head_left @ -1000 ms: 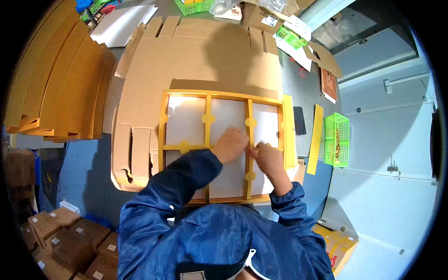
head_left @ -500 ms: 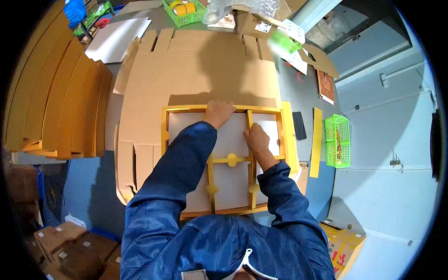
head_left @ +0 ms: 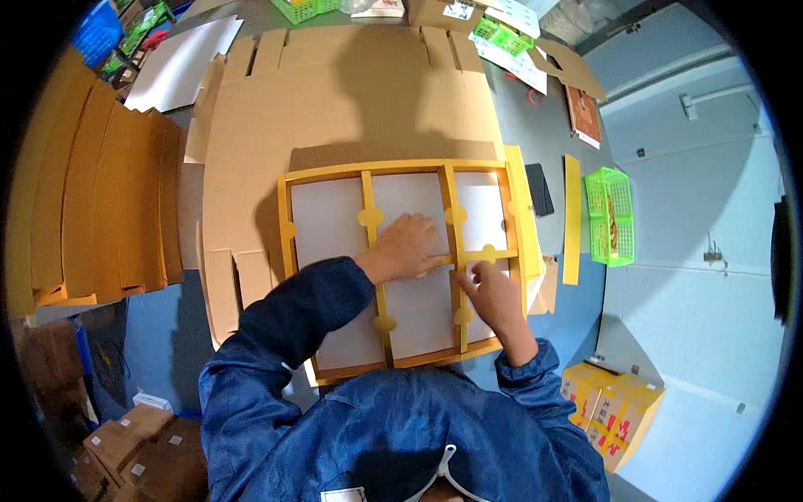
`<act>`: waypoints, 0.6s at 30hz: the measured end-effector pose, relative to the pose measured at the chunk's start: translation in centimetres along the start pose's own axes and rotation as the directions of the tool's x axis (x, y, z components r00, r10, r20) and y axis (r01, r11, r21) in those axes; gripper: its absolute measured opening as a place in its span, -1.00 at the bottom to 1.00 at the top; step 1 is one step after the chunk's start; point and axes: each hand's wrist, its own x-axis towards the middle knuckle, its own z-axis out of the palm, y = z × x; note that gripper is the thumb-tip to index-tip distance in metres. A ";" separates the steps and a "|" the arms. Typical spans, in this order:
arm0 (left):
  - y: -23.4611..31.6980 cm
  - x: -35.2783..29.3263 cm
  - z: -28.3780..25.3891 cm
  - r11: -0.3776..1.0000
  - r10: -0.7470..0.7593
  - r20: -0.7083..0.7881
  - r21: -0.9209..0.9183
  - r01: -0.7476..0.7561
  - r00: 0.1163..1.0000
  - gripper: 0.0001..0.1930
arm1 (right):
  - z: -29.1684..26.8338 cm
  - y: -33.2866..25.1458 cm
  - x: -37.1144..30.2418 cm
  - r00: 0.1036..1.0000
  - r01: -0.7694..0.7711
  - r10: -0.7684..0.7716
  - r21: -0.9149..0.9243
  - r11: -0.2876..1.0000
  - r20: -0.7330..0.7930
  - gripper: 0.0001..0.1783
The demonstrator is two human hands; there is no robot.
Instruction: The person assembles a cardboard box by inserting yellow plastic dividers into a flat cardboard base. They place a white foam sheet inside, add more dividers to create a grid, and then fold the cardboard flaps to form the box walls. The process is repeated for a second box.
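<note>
A shallow yellow-edged box (head_left: 284, 251) lies before me, its white floor split into compartments by yellow dividers with round tabs. My left hand (head_left: 407, 245) rests across the middle column, palm down with fingers stretched out, over the short cross divider there, which it mostly covers. My right hand (head_left: 495, 293) is at the right-hand long divider (head_left: 447, 201), its thumb and bent fingers closed about the edge near the crossing; part of the grip is hidden. Just above those fingers runs a short cross divider (head_left: 500, 253) in the right column.
A large flattened cardboard carton (head_left: 251, 117) lies under the box. To the right are a dark phone (head_left: 539, 190), a yellow strip (head_left: 572, 219) and a green basket (head_left: 611, 216). Tall cardboard pieces (head_left: 117, 192) stand at the left, and a white sheet (head_left: 184, 67) lies at the far left.
My left hand has left the far rim for the middle of the box. My right hand has slid nearer along the long divider. The view has shifted a little.
</note>
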 end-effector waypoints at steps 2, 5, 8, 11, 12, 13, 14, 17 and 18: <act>1.5 -0.6 2.9 0.999 0.052 0.166 -0.015 -0.050 0.985 -0.79 | 2.6 -0.1 -1.6 1.000 0.010 -0.010 -0.029 1.000 -0.010 -0.64; 2.0 -0.5 4.1 1.000 -0.021 0.135 0.016 0.019 0.991 -0.85 | 5.0 0.8 -0.8 0.998 -0.037 0.040 0.053 0.998 -0.051 -0.72; 2.8 -1.0 4.4 0.998 0.031 0.048 0.048 -0.033 0.998 -0.88 | 6.2 1.4 -0.8 0.994 0.009 0.008 0.147 0.989 -0.111 -0.75; 3.0 -1.1 4.1 0.997 0.052 0.052 0.049 -0.055 0.997 -0.88 | 6.4 1.5 -0.9 0.992 0.032 -0.009 0.184 0.982 -0.126 -0.78; 3.0 -1.1 4.1 0.997 0.058 0.060 0.050 -0.061 0.996 -0.88 | 6.5 1.5 -0.9 0.992 0.048 -0.026 0.171 0.984 -0.125 -0.78; 3.1 -1.1 4.2 0.998 0.050 0.063 0.041 -0.053 0.997 -0.87 | 6.5 1.6 -0.9 0.991 0.063 -0.043 0.157 0.986 -0.124 -0.77; 3.0 -1.1 4.3 0.998 0.042 0.067 0.034 -0.044 0.997 -0.87 | 6.2 1.3 -0.7 0.997 0.020 -0.011 0.124 0.992 -0.071 -0.77; 3.3 -1.2 4.8 0.999 0.020 0.009 0.031 -0.021 1.000 -0.86 | 5.7 0.7 -0.6 0.999 -0.045 0.045 0.029 0.999 -0.001 -0.74; 3.5 -1.2 4.9 0.999 0.016 -0.022 0.031 -0.015 1.000 -0.86 | 6.7 1.2 -0.5 0.999 -0.030 0.031 0.008 1.000 -0.032 -0.73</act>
